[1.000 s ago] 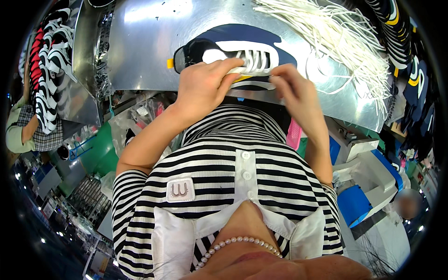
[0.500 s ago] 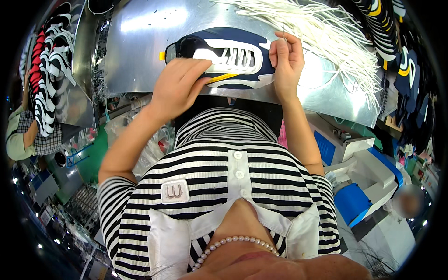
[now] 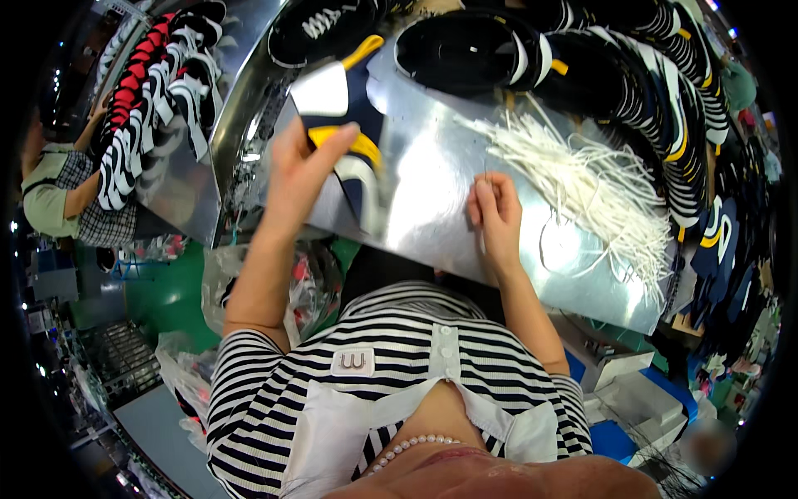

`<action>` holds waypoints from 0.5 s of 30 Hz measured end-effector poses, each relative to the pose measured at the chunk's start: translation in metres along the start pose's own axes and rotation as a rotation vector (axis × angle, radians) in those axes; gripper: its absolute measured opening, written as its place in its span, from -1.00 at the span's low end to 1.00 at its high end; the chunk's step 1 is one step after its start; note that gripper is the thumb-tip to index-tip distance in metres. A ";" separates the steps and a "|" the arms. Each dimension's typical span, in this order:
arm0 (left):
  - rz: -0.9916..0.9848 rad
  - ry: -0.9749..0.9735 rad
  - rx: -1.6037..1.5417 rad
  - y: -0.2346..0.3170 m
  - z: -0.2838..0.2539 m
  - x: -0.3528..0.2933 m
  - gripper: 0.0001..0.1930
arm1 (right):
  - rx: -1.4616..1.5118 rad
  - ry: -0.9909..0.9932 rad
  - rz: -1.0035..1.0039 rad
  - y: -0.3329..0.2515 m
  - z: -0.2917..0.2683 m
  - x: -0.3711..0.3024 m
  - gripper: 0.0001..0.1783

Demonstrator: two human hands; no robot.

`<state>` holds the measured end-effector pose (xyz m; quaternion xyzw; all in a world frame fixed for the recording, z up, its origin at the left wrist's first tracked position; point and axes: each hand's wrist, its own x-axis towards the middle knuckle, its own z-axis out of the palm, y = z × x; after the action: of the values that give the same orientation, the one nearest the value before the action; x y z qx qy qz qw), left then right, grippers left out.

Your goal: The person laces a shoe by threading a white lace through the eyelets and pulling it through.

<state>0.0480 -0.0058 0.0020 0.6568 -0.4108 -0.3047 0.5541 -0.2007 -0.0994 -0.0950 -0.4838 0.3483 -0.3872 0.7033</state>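
My left hand [image 3: 298, 170] is closed on a navy, white and yellow shoe upper [image 3: 364, 104], gripping its edge with the thumb on the yellow part. The upper stands tilted on its side above the left part of the metal table and is slightly blurred. My right hand [image 3: 496, 208] is closed in a pinch over the table's front middle. From its fingertips a thin needle-like tool [image 3: 485, 167] points upward, mostly hidden by the fingers. To the right of that hand lies a loose pile of white shoelaces [image 3: 582, 170].
A dark laced shoe upper [image 3: 309, 35] lies at the far left of the metal table [image 3: 424, 179]. Long nested rows of shoe uppers [image 3: 675, 137] curve along the far and right sides. Red and white uppers [image 3: 137, 104] line the left, beside another person [image 3: 62, 195].
The shoe upper lay flat between my hands; my left hand has lifted it, tilted it and moved it left. My right hand stays pinched. The view takes in more of the table's far side.
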 end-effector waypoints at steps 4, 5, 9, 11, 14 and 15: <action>0.336 0.124 1.270 -0.026 -0.023 0.140 -0.66 | -0.421 0.048 -0.151 0.007 -0.029 0.009 -0.87; 0.243 0.137 1.364 -0.051 -0.027 0.177 -0.62 | -0.552 0.051 -0.179 0.008 -0.034 0.006 -0.86; 0.359 0.198 1.243 -0.158 -0.038 0.283 -0.47 | -0.930 0.091 -0.312 -0.007 -0.039 0.022 -0.86; 0.378 0.198 1.151 -0.163 -0.019 0.295 -0.41 | -1.070 0.214 -0.344 -0.025 -0.055 0.043 -0.89; 0.546 0.398 0.947 -0.156 0.017 0.259 -0.48 | -1.306 0.321 -0.443 -0.039 -0.087 0.096 -0.85; 0.549 0.369 0.856 -0.146 0.031 0.239 -0.52 | -1.382 0.345 -0.449 -0.039 -0.095 0.116 -0.84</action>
<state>0.1653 -0.2234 -0.1337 0.7349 -0.5505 0.1663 0.3594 -0.2382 -0.2501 -0.0985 -0.8075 0.5105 -0.2848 0.0784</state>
